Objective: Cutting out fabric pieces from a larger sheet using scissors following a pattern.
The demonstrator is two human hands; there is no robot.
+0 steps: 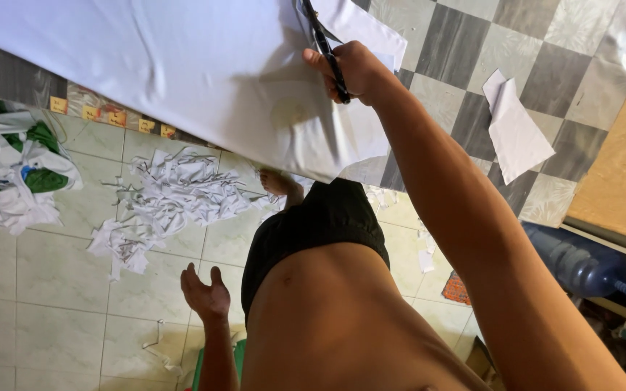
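The right hand [353, 70] gripped scissors [325, 49] over limp, light white fabric [204, 80], best held flat near the cut; the left hand [206, 293] hung open

Black-handled scissors [325, 51] held upright over white fabric sheet [204, 80], draped off table edge

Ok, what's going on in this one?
A person stands at a table covered in a grey checked cloth, cutting a large white sheet of fabric with black-handled scissors in the right hand. The left hand hangs open at the side, holding nothing. A small white offcut lies on the table, and a pile of white scraps covers the tiled floor below.
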